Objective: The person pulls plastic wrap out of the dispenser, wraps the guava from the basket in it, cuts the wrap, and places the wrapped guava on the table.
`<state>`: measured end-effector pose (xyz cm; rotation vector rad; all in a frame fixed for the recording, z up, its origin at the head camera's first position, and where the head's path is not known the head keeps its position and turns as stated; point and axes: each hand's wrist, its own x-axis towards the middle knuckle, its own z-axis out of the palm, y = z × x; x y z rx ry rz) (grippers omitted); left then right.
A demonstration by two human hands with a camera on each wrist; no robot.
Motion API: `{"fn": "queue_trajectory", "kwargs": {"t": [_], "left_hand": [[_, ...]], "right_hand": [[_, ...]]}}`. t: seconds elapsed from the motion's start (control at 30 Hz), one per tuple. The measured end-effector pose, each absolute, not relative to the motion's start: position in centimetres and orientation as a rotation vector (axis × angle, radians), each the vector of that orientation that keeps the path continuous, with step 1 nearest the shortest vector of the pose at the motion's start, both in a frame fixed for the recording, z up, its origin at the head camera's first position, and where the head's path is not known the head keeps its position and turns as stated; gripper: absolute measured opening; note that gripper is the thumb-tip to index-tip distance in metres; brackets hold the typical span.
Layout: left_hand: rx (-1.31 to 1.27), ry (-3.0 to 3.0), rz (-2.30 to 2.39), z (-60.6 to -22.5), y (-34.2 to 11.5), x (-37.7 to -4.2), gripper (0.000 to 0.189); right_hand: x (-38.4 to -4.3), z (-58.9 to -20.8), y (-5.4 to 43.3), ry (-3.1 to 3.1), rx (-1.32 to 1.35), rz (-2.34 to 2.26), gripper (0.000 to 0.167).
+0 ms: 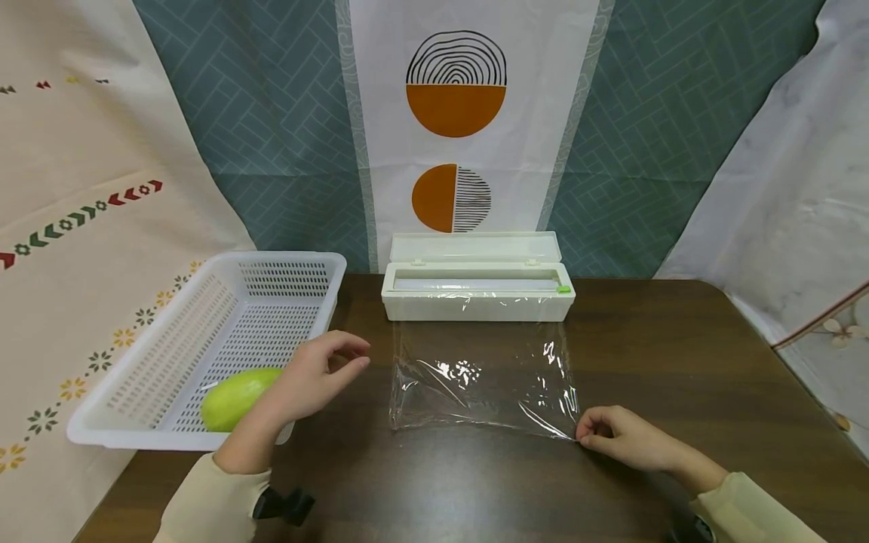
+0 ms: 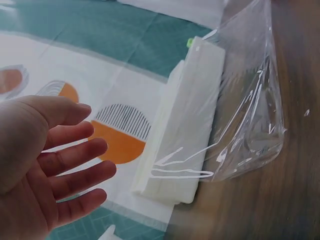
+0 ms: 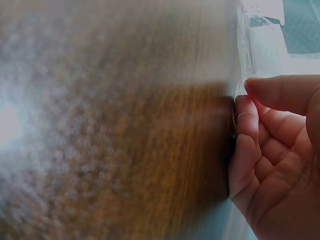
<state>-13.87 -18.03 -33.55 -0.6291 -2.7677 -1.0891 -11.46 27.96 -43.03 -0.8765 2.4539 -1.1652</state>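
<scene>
1. The right hand [image 1: 627, 441] pinched the near right corner of the clear film [image 1: 475, 396].
2. The film stretched nearward from the white dispenser [image 1: 478, 308] on the far counter [image 1: 441, 490].
3. The left hand [image 1: 315, 381], loosely open, held nothing, right of the basket's [image 1: 136, 438] middle.

Clear, creased plastic film [image 1: 475, 388] extends from an open white box [image 1: 475, 267], its near right corner pinched.
</scene>
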Motion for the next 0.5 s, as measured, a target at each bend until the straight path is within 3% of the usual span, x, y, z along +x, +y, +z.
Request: {"fn": "queue_trajectory", "kwargs": {"t": [0.5], "left_hand": [[-0.429,-2.764,-1.026,-33.0,-20.9,-13.0,0.023]], "right_hand": [[-11.5,-43.2,28.0,2.456,-0.891,-1.171,0.005]]}}
